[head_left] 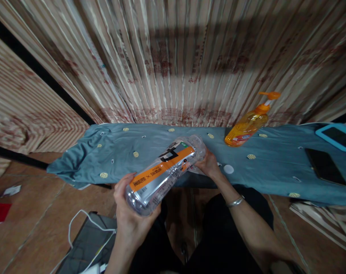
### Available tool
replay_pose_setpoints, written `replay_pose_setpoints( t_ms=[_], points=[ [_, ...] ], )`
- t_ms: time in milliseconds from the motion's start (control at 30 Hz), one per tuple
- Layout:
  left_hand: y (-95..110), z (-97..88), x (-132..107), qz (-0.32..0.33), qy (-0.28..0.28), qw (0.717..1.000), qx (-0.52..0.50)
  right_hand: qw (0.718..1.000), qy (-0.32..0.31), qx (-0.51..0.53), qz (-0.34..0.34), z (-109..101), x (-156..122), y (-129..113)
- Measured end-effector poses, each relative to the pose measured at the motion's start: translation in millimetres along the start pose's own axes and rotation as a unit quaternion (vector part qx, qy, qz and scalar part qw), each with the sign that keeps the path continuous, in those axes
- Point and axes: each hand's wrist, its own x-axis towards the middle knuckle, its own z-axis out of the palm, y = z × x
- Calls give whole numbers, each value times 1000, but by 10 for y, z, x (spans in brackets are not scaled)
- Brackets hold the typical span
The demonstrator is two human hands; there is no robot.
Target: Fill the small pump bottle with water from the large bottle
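A large clear plastic bottle [164, 171] with an orange and silver label is tilted over the near edge of the cloth-covered table. Its base end lies in my left hand [133, 209], whose fingers and thumb wrap round it. Around the upper end at the right closes my right hand [208, 161], with its fingers partly hidden behind the bottle. A silver bracelet is on the right wrist. Just right of that hand, a small white round cap-like disc [228, 169] rests on the cloth. Something pale and flat, partly hidden, lies below the bottle's upper end.
On the blue cloth [150, 140] stands an orange pump bottle [244, 127] at the back. A black phone [324, 166] and a blue-framed tablet [340, 136] lie at the right. Striped curtains [175, 61] hang behind. A white cable [84, 213] runs over a dark box at lower left.
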Motion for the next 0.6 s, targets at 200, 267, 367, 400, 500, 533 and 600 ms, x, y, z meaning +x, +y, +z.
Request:
replay_pose_setpoints(
  t_ms=[200, 267, 367, 400, 500, 533, 600],
  points=[
    [-24, 3, -16, -2, -7, 1000, -3, 1000, -2, 3, -2, -9, 2, -2],
    [-24, 4, -20, -4, -5, 1000, -5, 1000, -3, 3, -3, -10, 2, 0],
    [-10, 3, -17, -12, -3, 1000, -9, 1000, -5, 5, -3, -9, 2, 5],
    [-4, 3, -14, -14, -2, 1000, -9, 1000, -5, 6, -2, -8, 2, 6],
    [9, 1, -7, -11, -3, 1000, -4, 1000, -7, 6, 0, -7, 3, 10],
    [9, 0, -6, -7, -3, 1000, -1, 1000, -8, 5, 0, -6, 5, 11],
    [3, 0, -5, -3, -3, 1000, 3, 1000, -8, 4, 1, -6, 8, 12]
  ],
)
